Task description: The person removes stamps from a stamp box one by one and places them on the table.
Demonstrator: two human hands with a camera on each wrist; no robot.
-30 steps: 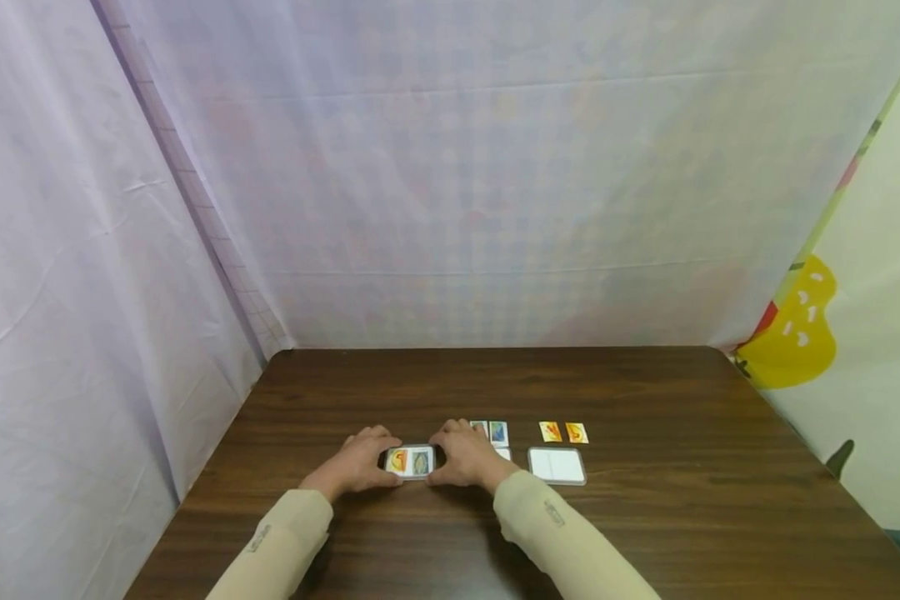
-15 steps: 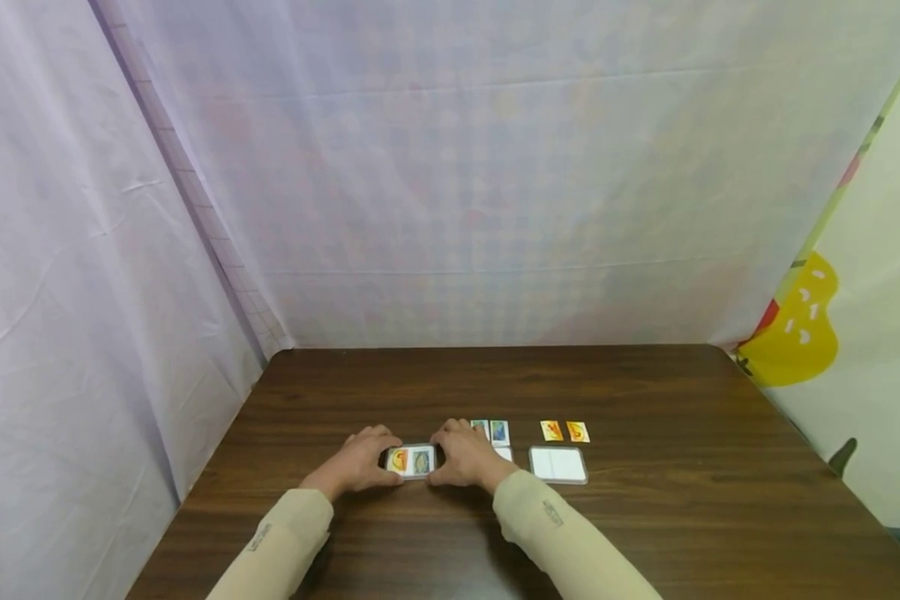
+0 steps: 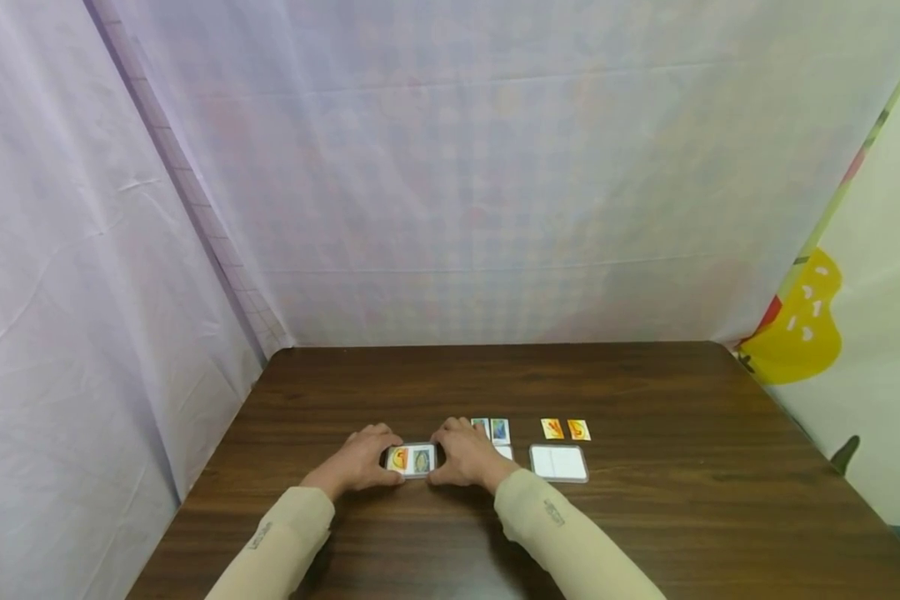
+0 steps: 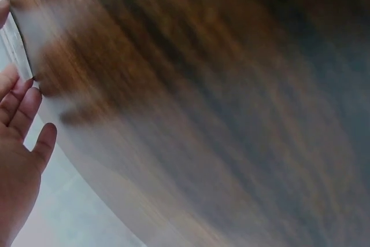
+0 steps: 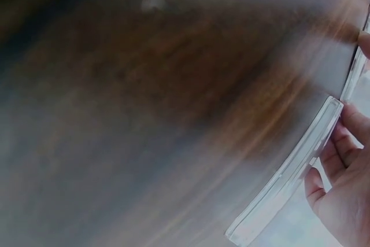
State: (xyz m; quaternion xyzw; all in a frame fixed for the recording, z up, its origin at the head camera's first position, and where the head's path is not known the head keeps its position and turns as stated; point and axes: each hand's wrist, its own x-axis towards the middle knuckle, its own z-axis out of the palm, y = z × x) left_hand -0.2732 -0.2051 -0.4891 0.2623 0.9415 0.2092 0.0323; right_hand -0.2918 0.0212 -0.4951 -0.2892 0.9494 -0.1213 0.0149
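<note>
A small clear-framed flat case [image 3: 410, 461] lies on the brown table with two picture cards side by side in it. One picture is yellow-orange [image 3: 398, 459], the other greyish green [image 3: 422, 462]. My left hand [image 3: 358, 458] holds the case's left end between thumb and fingers. Its right end is held the same way by my right hand [image 3: 467, 454]. Only the case's edge [image 4: 16, 47] shows in the left wrist view. In the right wrist view, a second clear case [image 5: 283, 174] lies right by the right hand, which covers most of it in the head view.
Beyond the right hand lie two bluish picture cards, one [image 3: 499, 431] fully visible and one partly hidden. Farther right, a white-faced case [image 3: 558, 463] has two yellow-orange pieces [image 3: 552, 429] behind it. The wood-grain table [image 3: 682, 500] ends at hanging white curtains [image 3: 450, 208].
</note>
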